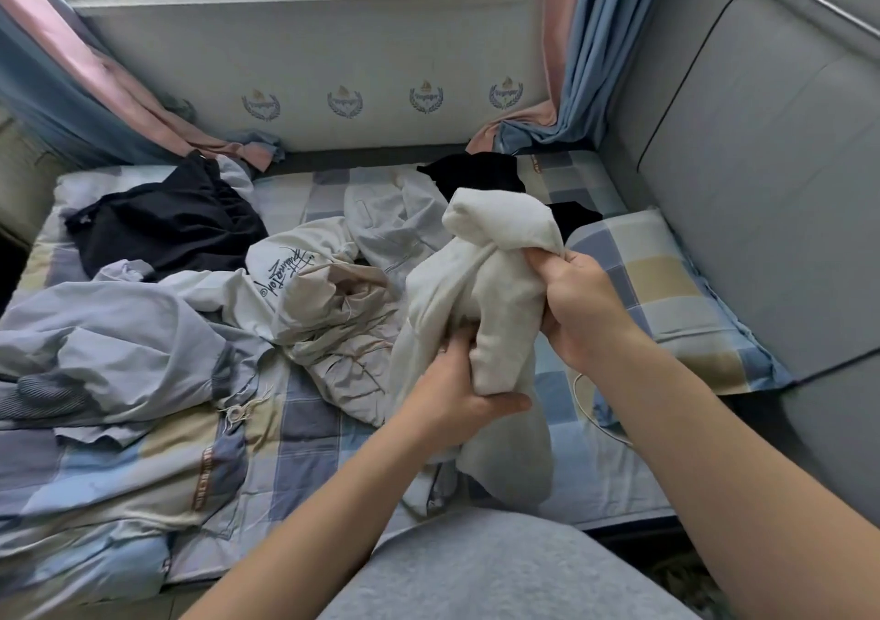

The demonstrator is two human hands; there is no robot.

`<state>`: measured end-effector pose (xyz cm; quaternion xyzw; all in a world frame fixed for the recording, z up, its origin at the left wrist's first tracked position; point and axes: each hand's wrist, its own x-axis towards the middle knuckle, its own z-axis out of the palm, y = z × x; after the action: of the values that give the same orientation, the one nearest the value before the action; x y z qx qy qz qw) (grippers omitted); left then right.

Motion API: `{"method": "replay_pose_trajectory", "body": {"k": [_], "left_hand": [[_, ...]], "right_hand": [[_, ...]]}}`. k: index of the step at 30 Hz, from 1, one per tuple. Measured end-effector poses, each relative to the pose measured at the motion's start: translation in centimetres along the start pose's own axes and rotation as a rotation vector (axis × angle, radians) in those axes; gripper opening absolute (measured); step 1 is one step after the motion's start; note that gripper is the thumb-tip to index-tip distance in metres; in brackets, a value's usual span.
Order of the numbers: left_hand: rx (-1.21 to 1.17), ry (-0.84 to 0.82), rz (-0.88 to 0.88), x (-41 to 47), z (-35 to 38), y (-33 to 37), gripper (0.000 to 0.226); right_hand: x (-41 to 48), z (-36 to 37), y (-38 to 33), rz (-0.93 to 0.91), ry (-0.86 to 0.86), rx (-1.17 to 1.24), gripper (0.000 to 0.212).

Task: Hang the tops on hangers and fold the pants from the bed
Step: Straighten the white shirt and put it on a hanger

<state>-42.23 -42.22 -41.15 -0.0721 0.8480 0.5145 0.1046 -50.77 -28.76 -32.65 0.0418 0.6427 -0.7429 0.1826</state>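
Left hand [459, 393] and right hand [578, 300] grip the cream garment [481, 295]; forearms converge.

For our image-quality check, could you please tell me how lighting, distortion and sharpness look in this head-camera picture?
Head view: soft, even daylight, no glare or hard shadows; head view: wide-angle distortion bows the window sill and grey padded panel; head view: the cream garment, left hand and right hand gripping it look sharp.

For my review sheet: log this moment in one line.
left hand: grips cream fabric garment | right hand: pinches same garment | garment bunched over checked bedsheet
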Motion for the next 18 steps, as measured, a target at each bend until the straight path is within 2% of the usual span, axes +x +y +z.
{"method": "replay_pose_trajectory", "body": {"k": [2, 3, 4, 9, 12, 15, 16, 18], "left_hand": [[0.021, 0.043, 0.016, 0.3, 0.1, -0.5, 0.033], [0.036, 0.085, 0.032, 0.5, -0.1, -0.8, 0.016], [0.026, 0.124, 0.05, 0.7, -0.4, -1.2, 0.01], [-0.174, 0.279, 0.069, 1.2, -3.0, -2.5, 0.028], [-0.337, 0.418, -0.054, 1.2, -4.5, -3.1, 0.031], [-0.519, 0.471, -0.203, 1.2, -5.3, -3.2, 0.034], [-0.589, 0.467, -0.25, 1.0, -5.4, -3.1, 0.037], [-0.723, 0.448, -0.319, 0.7, -5.5, -2.7, 0.039]], "right_hand": [[0.0, 0.1, -0.2, 0.004, -0.019, 0.015, 0.032], [0.1, 0.2, -0.2, 0.006, -0.028, 0.016, 0.033], [0.2, 0.2, -0.2, 0.009, -0.027, 0.011, 0.034], [1.1, -0.7, 0.5, 0.051, -0.012, -0.075, 0.029], [0.9, -1.3, 1.7, 0.067, -0.048, -0.138, 0.019], [-0.2, -0.9, 4.5, 0.162, -0.176, -0.27, 0.015], [-0.8, -0.7, 5.8, 0.188, -0.241, -0.351, 0.02], [-2.2, -0.1, 8.6, 0.212, -0.393, -0.535, 0.049]]}}
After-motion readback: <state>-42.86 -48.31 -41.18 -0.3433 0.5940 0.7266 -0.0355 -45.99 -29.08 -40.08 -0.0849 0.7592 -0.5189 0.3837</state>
